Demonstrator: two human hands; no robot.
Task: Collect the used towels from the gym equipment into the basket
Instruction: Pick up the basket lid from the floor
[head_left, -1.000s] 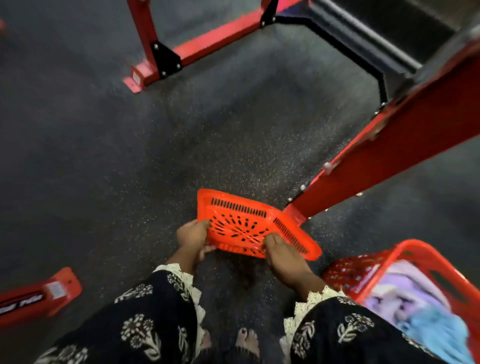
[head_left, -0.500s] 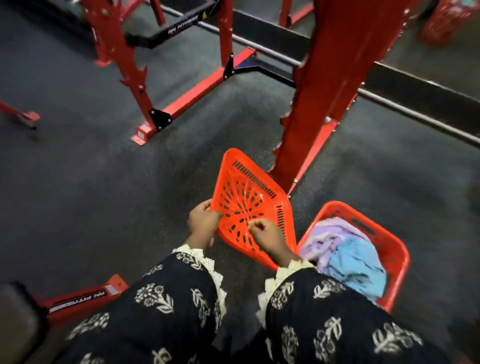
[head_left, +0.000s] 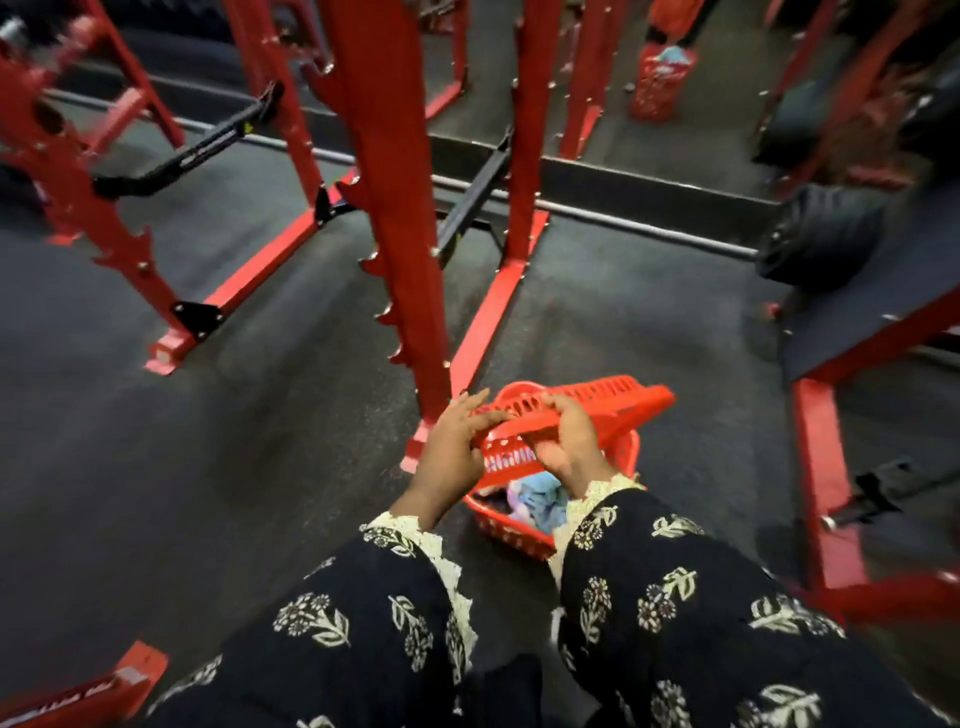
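1. A red power-rack upright (head_left: 395, 208) with a toothed edge stands on the rubber floor (head_left: 156, 467) at about 11 o'clock from the basket, just beside it. No towel shows on it.
2. The left hand (head_left: 452, 452) reaches in from 7 o'clock. Its fingers (head_left: 488, 418) lie fairly straight and slightly spread across the lid's left corner, apparently steadying it. I cannot tell whether the thumb clamps underneath.
3. The perforated red lid (head_left: 608, 397) hangs over the basket's 12 o'clock end, tilted, with its near edge in the hands. Held so, it looks lined up to close the basket.
4. The right hand (head_left: 569, 447) grips the lid's near edge. Its fingers (head_left: 558, 410) curl over the top and pinch the plastic, which likely carries the weight.
5. The red plastic basket (head_left: 511, 530) sits on the floor at 6 o'clock below the lid. The collected towels (head_left: 540, 501), pale blue and lilac, are bunched inside, so collection here seems finished.
6. At 1 o'clock, well apart, a second red basket (head_left: 660, 88) stands blurred, with something blue on top.
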